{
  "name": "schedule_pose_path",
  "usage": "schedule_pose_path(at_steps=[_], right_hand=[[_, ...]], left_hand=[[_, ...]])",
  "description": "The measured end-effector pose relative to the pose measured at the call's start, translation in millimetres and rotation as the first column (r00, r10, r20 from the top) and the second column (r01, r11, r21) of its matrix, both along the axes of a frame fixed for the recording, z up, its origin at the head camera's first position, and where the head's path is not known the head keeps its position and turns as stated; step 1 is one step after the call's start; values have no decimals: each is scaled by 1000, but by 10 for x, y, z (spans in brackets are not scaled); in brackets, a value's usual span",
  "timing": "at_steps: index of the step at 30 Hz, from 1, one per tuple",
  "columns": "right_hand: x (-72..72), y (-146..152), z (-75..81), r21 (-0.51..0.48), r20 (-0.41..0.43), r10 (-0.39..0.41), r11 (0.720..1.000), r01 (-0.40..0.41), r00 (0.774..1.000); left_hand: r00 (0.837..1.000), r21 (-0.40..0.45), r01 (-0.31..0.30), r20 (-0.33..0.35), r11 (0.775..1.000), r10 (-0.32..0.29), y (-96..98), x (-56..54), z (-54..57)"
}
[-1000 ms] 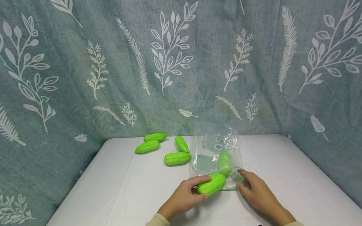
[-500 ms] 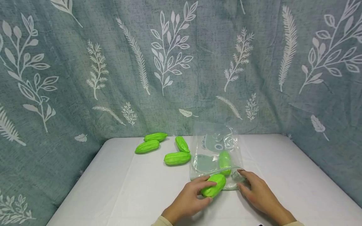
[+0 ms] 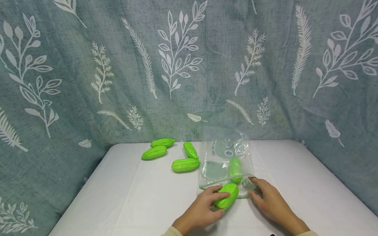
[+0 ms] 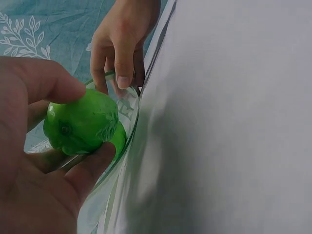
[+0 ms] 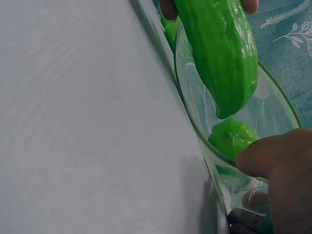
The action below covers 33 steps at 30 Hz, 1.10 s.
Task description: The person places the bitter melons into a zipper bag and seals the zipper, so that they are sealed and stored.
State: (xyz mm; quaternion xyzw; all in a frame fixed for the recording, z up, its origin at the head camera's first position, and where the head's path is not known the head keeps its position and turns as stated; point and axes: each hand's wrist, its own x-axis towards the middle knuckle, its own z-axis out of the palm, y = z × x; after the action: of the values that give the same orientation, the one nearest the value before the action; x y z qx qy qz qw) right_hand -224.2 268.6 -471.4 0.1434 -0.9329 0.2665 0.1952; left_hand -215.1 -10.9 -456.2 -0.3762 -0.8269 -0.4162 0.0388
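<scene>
In the head view, the left hand [image 3: 203, 206] is at lower centre, its fingers bent round the held gourd [image 3: 229, 191], one side of which shows between them. That gourd sits tilted at the mouth of the bag [image 3: 212, 170], just below the bagged gourd [image 3: 235, 168], which shows pale through the plastic. The right hand [image 3: 270, 201] is at lower right of centre, its thumb and fingers curved in a partly open grip at the right edge of the bag's mouth. Left of centre, the left pair of gourds [image 3: 154, 152] and, nearer the bag, the middle pair of gourds [image 3: 185, 165] lie on the white table [image 3: 141, 196]; a teal curtain [image 3: 212, 65] with white leaf prints fills the upper frame. Cream cuffs [image 3: 172, 232] show at the bottom edge. In the left wrist view, the held gourd is at left, one end facing the camera, with fingers pressed against its upper and lower sides; the right hand reaches down from upper centre to the clear, green-edged rim. In the right wrist view, the held gourd slants down from the top, right of centre, its tip inside the outline of the oval mouth and just above the bagged gourd; whether the two touch cannot be told. The right hand's thumb overlaps the rim at lower right, other fingers showing dimly below it.
</scene>
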Motion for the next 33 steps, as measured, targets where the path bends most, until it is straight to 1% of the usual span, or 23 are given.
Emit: schedule_pose_path(at_steps=[6,9,14,17,19,22,24,28,31,33], right_hand=[[4,9,15,10,3,-9,1000,9,1000],[10,5,23,13,-5,-13,1000,13,1000],[11,0,27,16,-6,-6,1000,6,1000],[5,-2,20,19,-8,-5,1000,5,1000],[0,1,18,19,-4,-5,1000,5,1000],[-9,7,17,15,6,-7,1000,7,1000],[-8,8,16,11,19,-6,1000,6,1000],[0,9,16,5,34,-5,1000,5,999],[2,8,19,3,29,-2,1000,2,1000],[2,7,23,8,23,0,1000,0,1000]], left_hand=[[999,27,9,35,1000,-10,28,12,6],[1000,27,-1,23,1000,0,46,14,3],[998,-6,-53,-24,999,53,72,19,-8],[996,-18,-71,-58,997,70,95,25,-10],[993,-20,-81,-92,997,79,120,27,-10],[988,-18,-103,-118,995,100,170,31,-6],[985,-32,-124,-122,992,119,203,40,-5],[983,-75,-170,-87,983,164,263,72,-1],[975,-87,-215,-70,973,210,301,96,-1],[967,-83,-245,-87,966,238,325,99,-4]])
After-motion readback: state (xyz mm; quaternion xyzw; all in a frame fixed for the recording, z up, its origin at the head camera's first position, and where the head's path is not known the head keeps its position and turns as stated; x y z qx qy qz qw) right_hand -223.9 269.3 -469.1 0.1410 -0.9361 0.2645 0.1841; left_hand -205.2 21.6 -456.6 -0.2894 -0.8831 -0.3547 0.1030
